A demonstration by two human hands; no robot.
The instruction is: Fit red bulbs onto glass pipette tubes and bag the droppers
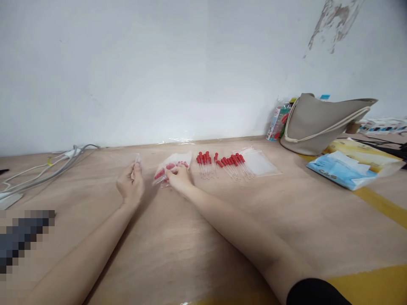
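Observation:
My left hand (131, 186) rests on the brown table, fingers pinched on a thin clear plastic bag (137, 160) that stands up from its fingertips. My right hand (178, 178) lies just to the right of it, fingers curled on a clear bag holding red-tipped droppers (171, 166). To the right, several loose droppers with red bulbs (219, 164) lie in a row on the table. Beyond them a stack of flat clear bags (260, 163) lies flat.
A beige tote bag (318, 123) stands at the back right by the wall, a colourful packet (278, 123) beside it. A blue tissue pack (343, 169) lies on a yellow sheet. Grey cables (47, 169) run along the left. A blurred patch sits at the lower left.

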